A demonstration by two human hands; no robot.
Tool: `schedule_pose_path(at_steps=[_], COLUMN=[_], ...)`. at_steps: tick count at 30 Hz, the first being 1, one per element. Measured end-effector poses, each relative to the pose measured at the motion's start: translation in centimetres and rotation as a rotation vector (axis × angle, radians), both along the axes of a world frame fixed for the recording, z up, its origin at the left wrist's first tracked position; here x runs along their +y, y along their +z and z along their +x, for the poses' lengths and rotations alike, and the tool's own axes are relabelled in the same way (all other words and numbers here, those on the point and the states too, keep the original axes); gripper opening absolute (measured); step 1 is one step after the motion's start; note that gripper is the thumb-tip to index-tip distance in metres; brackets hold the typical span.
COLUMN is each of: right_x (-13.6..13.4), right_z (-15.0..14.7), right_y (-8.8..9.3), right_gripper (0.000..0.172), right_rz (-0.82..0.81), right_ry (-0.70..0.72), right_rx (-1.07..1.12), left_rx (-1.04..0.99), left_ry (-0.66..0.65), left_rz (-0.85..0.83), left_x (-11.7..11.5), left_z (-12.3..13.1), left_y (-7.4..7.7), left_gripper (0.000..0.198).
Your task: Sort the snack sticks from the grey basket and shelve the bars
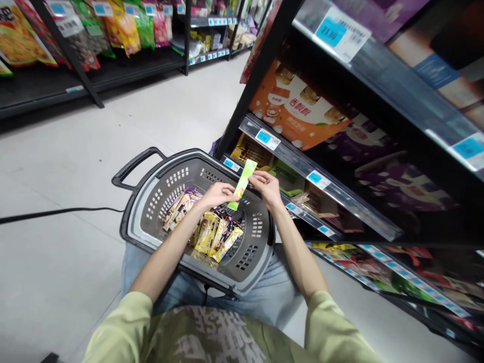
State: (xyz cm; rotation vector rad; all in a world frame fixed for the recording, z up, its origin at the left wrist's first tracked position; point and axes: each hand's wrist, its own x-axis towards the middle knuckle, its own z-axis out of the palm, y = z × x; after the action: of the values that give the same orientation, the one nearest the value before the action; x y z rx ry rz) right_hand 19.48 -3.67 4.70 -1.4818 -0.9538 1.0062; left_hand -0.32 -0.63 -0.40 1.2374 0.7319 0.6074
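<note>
A slim light-green stick packet is held between my two hands above the shopping basket. The fingers of my left hand pinch it near its lower end. From the other side, my right hand grips its edge higher up with thumb and fingers. Below, the grey basket rests on my lap with its black handle to the left. Inside lie several yellow stick packets, purple and cream ones at the left, and dark ones partly hidden beneath my hands.
Close on the right stands a tilted-looking shelf with an orange drink box, purple boxes and price tags. Snack bags fill a rack across the aisle. A black strap or cable runs left from the basket over the pale floor.
</note>
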Motion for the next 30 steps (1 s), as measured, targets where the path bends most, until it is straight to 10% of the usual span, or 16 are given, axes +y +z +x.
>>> schedule_pose_path(at_steps=[8,30], right_x=[-0.2,-0.1], right_z=[-0.6,-0.8], right_y=[-0.2,-0.4], right_gripper=[0.043,0.040], right_rz=[-0.088,-0.041], right_ry=[0.205,0.225], right_rx=[-0.030,-0.062], left_rx=[0.002,0.132], left_ry=[0.002,0.175], left_rz=[0.099,0.273], left_x=[0.4,0.0], left_z=[0.0,0.1], left_y=[-0.8,0.7], left_gripper=[0.030,0.021])
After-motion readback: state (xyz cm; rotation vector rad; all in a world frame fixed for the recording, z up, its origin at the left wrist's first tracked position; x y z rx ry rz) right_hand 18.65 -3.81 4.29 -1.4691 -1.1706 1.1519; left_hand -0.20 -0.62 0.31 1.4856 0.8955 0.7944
